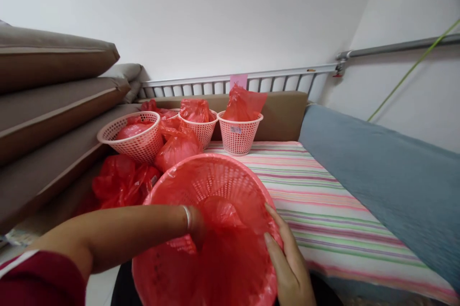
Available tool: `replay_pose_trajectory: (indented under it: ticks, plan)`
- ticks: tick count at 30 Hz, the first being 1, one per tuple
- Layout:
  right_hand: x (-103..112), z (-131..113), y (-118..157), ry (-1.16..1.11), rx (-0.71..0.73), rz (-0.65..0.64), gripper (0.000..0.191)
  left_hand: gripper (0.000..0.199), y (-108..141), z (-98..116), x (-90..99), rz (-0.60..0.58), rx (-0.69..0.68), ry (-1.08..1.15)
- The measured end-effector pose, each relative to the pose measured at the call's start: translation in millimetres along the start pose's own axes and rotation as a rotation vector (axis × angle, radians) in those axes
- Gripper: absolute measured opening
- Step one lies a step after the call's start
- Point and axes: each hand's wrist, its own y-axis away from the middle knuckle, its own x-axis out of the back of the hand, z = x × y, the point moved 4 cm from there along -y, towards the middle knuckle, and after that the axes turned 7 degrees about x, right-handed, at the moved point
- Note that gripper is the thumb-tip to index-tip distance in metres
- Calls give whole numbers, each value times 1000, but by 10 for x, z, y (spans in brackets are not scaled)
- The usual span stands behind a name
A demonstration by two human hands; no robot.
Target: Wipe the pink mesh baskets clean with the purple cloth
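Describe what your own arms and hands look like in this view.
My left arm has a maroon sleeve with a white stripe and a slim, pale bracelet at the wrist; that hand is partly hidden. My right hand is ungloved, with no ring visible; its wrist and any sleeve are out of frame.

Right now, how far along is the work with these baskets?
At least three baskets behind look done, with red plastic inside. In hand is the near basket, its rim held by the right hand while the left hand reaches inside. That one looks unfinished; the red bundles outside baskets may be left too, but I can't tell.
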Motion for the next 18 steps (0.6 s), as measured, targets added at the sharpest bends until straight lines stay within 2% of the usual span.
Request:
replay_pose_trajectory:
  ticks: [2, 3, 4, 6, 8, 9, 11, 15, 18]
  plan:
    - [16, -17, 1, 13, 5, 17, 47, 4, 83, 44, 407, -30, -21, -2]
    - [33, -35, -3, 26, 0, 31, 47, 19, 148, 59, 646, 18, -35, 21]
    - [50, -56, -11, 43, -11, 39, 49, 30, 241, 71, 894, 135, -69, 89]
    - [87, -97, -34, 82, -53, 41, 54, 39, 521, 34, 1292, 471, -99, 203]
    - [120, -126, -62, 122, -101, 28, 59, 40, 864, -98, 1424, 788, -32, 282]
    - [132, -133, -75, 139, -122, 16, 60, 40, 1030, -201, 1386, 929, 51, 312]
    - [142, -136, -95, 156, -139, -6, 58, 46, 1279, -451, 1141, 1075, 249, 442]
    - [97, -115, -105, 123, -110, -47, 50, 62, 1412, -843, 479, 984, 437, 962]
    - [59, -87, -106, 98, -130, -83, 49, 60, 1396, -857, 225, 885, 415, 1391]
